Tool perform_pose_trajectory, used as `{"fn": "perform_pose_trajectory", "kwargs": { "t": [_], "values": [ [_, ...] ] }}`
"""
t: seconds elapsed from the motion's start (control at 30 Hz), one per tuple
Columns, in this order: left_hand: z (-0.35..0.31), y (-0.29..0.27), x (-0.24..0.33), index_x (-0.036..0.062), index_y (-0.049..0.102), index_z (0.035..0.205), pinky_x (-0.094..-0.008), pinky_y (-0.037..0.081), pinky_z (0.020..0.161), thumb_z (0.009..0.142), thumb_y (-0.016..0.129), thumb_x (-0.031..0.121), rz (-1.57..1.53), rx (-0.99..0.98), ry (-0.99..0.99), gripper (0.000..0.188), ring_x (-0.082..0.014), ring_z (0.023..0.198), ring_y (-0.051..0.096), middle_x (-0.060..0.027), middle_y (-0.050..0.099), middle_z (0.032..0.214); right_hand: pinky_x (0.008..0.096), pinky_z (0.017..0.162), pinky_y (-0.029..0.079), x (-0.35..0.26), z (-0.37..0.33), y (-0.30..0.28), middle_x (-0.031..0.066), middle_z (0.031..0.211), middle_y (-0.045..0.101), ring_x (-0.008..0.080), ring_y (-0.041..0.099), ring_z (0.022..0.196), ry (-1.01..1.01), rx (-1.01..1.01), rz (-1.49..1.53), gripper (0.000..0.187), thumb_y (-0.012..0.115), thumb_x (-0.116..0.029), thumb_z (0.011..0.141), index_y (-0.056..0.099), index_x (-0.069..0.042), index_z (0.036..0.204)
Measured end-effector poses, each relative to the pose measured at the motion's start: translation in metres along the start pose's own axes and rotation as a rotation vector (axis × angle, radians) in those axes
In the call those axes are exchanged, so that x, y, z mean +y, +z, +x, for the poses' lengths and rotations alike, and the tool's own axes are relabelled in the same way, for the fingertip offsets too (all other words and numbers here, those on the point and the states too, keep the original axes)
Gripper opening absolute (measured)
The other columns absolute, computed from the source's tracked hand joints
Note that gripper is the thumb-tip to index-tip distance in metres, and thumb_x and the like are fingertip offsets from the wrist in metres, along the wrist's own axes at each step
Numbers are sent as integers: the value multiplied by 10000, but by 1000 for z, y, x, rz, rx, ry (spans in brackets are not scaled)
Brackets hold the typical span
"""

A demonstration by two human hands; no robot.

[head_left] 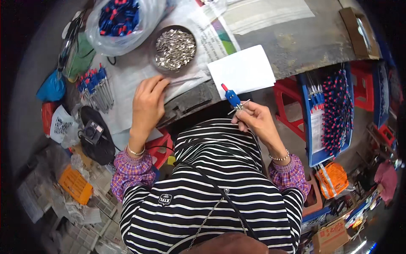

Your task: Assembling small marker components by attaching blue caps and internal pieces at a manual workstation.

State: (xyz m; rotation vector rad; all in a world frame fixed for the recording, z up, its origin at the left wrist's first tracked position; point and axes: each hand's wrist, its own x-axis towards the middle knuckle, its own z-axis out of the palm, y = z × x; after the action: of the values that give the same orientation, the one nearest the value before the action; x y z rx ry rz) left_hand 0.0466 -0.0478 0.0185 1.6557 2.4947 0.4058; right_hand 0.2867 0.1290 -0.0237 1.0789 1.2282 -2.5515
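My left hand [148, 103] is closed on a thin metal pair of tweezers [186, 79], whose tip points right along the table's near edge. Just beyond it stands a round bowl [157, 61] filled with small shiny metal pieces [175, 48]. In my right hand [258, 120], a blue part with a red tip and metal legs, resembling a drawing compass [232, 98], is pinched by its metal end. A thin rod crosses it near my fingers. The compass overlaps the near edge of a white paper sheet [243, 70].
A plastic bag [95, 34] of blue and red parts sits at the far left, near a bundle of similar compasses [95, 86]. Right of the table, a blue tray [311, 144] carries many more, beside a red stool [289, 103]. An open carton [351, 29] lies far right.
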Motion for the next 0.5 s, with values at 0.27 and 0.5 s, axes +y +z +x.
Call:
{"fn": "perform_pose_trajectory", "kwargs": {
  "t": [0.27, 0.5],
  "values": [
    [2, -10, 9, 26, 603, 1027, -354, 454, 800, 669, 566, -80, 87, -58, -21, 375, -289, 901, 564, -121, 561, 930, 203, 492, 471, 4, 11, -2, 103, 771, 645, 92, 579, 557, -58, 19, 70, 173, 558, -94, 910, 582, 58, 989],
    [28, 1, 51, -4, 519, 955, -364, 464, 863, 817, 508, -93, -1143, -15, -22, 165, -237, 934, 580, -149, 545, 990, 217, 499, 501, 8, 16, 2, 105, 775, 650, 106, 604, 564, -75, -4, 79, 170, 577, -123, 908, 580, 44, 942]
  ]
}}
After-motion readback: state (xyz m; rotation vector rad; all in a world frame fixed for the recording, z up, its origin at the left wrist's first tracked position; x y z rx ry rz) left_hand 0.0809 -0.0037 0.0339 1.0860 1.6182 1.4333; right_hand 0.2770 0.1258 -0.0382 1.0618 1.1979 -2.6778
